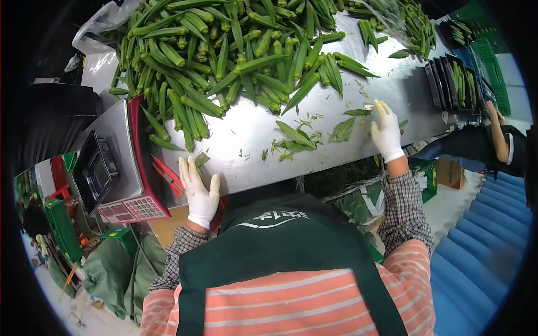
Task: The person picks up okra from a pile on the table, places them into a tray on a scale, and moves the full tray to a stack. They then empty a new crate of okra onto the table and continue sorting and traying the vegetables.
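Note:
My left hand (pixel 200 193), in a white glove, rests at the table's front edge with fingers stretched and thumb apart. Just left of it lies a slim red tool (pixel 168 175), perhaps scissors. My right hand (pixel 386 134), gloved too, reaches over the right part of the metal table (pixel 241 159), fingers extended and nothing visibly held. Close to its fingertips are a green leaf (pixel 357 112) and a small shiny scrap (pixel 368 106). Between the hands lie leaf trimmings (pixel 296 137). Behind them spreads a large heap of okra (pixel 224 61).
A red weighing scale (pixel 131 207) with a black tray (pixel 96 171) on it stands at left. Clear plastic (pixel 103 28) lies behind. Black trays (pixel 457 84) with okra and a green crate (pixel 490 75) are at right, near another person's arm (pixel 496 131).

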Motion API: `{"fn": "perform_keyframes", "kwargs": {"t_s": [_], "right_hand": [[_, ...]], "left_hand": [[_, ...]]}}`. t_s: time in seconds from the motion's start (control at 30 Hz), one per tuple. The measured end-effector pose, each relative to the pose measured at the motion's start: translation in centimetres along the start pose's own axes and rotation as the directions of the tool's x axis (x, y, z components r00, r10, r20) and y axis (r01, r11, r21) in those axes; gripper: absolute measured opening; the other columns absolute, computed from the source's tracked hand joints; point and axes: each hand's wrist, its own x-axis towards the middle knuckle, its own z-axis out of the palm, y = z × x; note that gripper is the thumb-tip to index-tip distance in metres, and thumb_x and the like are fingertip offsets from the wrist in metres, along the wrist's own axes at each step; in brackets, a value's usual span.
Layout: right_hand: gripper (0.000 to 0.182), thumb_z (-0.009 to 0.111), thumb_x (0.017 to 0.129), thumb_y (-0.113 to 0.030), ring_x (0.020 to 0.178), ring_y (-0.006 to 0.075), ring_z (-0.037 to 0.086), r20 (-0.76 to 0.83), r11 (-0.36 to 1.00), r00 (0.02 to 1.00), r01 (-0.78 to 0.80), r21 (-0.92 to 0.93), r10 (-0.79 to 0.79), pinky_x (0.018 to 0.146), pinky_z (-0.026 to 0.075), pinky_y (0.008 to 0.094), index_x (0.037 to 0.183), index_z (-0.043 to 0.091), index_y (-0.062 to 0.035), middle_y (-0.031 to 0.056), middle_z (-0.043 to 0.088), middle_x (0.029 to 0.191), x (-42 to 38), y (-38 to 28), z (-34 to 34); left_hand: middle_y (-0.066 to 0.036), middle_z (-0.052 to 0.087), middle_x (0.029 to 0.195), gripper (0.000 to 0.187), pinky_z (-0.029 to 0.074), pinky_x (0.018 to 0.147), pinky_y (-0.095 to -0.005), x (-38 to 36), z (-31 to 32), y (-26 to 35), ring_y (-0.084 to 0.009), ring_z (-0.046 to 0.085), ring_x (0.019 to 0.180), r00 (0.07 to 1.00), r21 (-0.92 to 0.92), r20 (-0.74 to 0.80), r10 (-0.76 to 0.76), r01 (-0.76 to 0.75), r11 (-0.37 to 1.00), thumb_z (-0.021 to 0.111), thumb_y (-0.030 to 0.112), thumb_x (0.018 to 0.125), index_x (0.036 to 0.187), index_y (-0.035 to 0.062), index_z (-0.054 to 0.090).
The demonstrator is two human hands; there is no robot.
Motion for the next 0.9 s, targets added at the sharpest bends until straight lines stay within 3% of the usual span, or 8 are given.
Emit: {"fn": "perform_keyframes", "kwargs": {"t_s": [0.1,0.27,0.37,0.47,0.5,0.63,0.67,0.9], "right_hand": [[0.046,0.058,0.073,-0.004,0.103,0.0342,0.053,0.077,0.987,0.995,0.080,-0.136,-0.070,0.090,0.045,0.0403,0.119,0.056,-0.0073,0.0169,0.057,0.113,0.7,-0.8,2.0],[0.029,0.057,0.073,-0.007,0.090,0.0343,0.057,0.108,0.990,0.985,0.130,0.047,-0.135,0.079,0.048,0.0436,0.102,0.061,-0.0077,0.0154,0.060,0.097,1.6,-7.5,3.5],[0.027,0.057,0.078,-0.012,0.092,0.0354,0.057,0.194,0.962,0.955,0.188,0.197,-0.226,0.081,0.047,0.0426,0.105,0.061,-0.0079,0.0160,0.059,0.099,1.2,-10.2,3.8],[0.030,0.058,0.081,-0.016,0.095,0.0352,0.056,0.152,0.947,0.971,0.132,0.293,-0.182,0.083,0.047,0.0421,0.109,0.060,-0.0057,0.0167,0.059,0.101,1.5,-9.0,3.2],[0.032,0.058,0.082,-0.018,0.097,0.0350,0.056,0.127,0.946,0.980,0.108,0.306,-0.153,0.084,0.046,0.0418,0.111,0.059,-0.0048,0.0170,0.059,0.102,1.7,-8.6,3.1],[0.037,0.059,0.084,-0.024,0.100,0.0351,0.053,0.120,0.953,0.989,0.047,0.299,-0.086,0.088,0.043,0.0413,0.114,0.057,-0.0016,0.0186,0.057,0.106,0.8,-11.3,4.2],[0.038,0.060,0.082,-0.026,0.100,0.0333,0.053,0.109,0.985,0.988,0.088,0.150,-0.105,0.085,0.044,0.0419,0.114,0.058,-0.0044,0.0160,0.057,0.107,0.4,-12.7,4.8],[0.031,0.056,0.076,-0.016,0.096,0.0305,0.052,0.081,0.971,0.969,0.229,0.074,-0.234,0.080,0.044,0.0421,0.105,0.059,-0.0052,0.0119,0.057,0.103,-1.9,-14.8,5.6]], "left_hand": [[-0.031,0.022,0.143,0.076,0.017,0.111,-0.0463,0.5,2.0,1.4,-0.0435,0.020,0.135,0.999,0.026,0.039,-0.013,0.012,1.000,0.065,0.019,0.079,0.139,-0.0056,0.025],[-0.031,0.023,0.143,0.076,0.018,0.111,-0.0443,3.1,6.5,9.0,-0.0433,0.022,0.134,0.944,-0.202,0.210,0.254,-0.213,0.956,0.063,0.017,0.080,0.140,-0.0046,0.023],[-0.030,0.024,0.144,0.075,0.021,0.111,-0.0430,4.2,7.7,10.6,-0.0421,0.024,0.134,0.926,-0.454,0.228,0.301,-0.172,0.874,0.063,0.014,0.080,0.141,-0.0033,0.024],[-0.029,0.025,0.143,0.073,0.024,0.110,-0.0428,4.7,5.4,8.3,-0.0420,0.027,0.133,0.963,-0.449,0.122,0.241,-0.163,0.878,0.062,0.010,0.080,0.141,-0.0025,0.025],[-0.033,0.027,0.140,0.073,0.022,0.110,-0.0445,4.5,4.8,7.0,-0.0436,0.027,0.132,0.967,-0.364,0.080,0.242,-0.198,0.910,0.064,0.019,0.080,0.137,-0.0069,0.028],[-0.033,0.028,0.139,0.078,0.023,0.109,-0.0472,3.5,4.5,5.7,-0.0462,0.027,0.130,0.919,-0.142,0.207,0.337,-0.312,0.939,0.068,0.022,0.077,0.135,-0.0088,0.028],[-0.033,0.029,0.138,0.079,0.024,0.108,-0.0477,3.5,5.0,6.4,-0.0464,0.029,0.129,0.895,-0.118,0.251,0.369,-0.350,0.929,0.069,0.022,0.076,0.135,-0.0086,0.027],[-0.034,0.033,0.135,0.074,0.021,0.109,-0.0495,4.8,10.7,11.9,-0.0458,0.030,0.129,0.862,-0.214,0.165,0.480,-0.444,0.870,0.061,0.022,0.077,0.132,-0.0143,0.027]]}}
